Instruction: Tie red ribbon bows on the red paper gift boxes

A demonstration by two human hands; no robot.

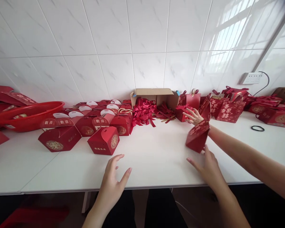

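Note:
My left hand point(114, 177) is over the front of the white table point(152, 158), fingers curved and thumb apart, holding nothing. Just beyond it sits a red folded gift box point(104, 141) with a gold round emblem. At the right, my right hand point(210, 164) has its thumb spread away from the fingers. Its fingertips are beside the lower edge of a red pointed gift box point(197, 137), which looks tilted; whether they touch it is unclear. A co-worker's hand point(193, 116) reaches in behind that box with fingers spread.
Rows of red boxes point(61, 139) stand at left beside a red plastic basin point(26, 118). A cardboard box point(154, 91) with red ribbons point(144, 110) is against the wall. More red gift boxes point(230, 109) and a black hair tie point(257, 128) lie at right.

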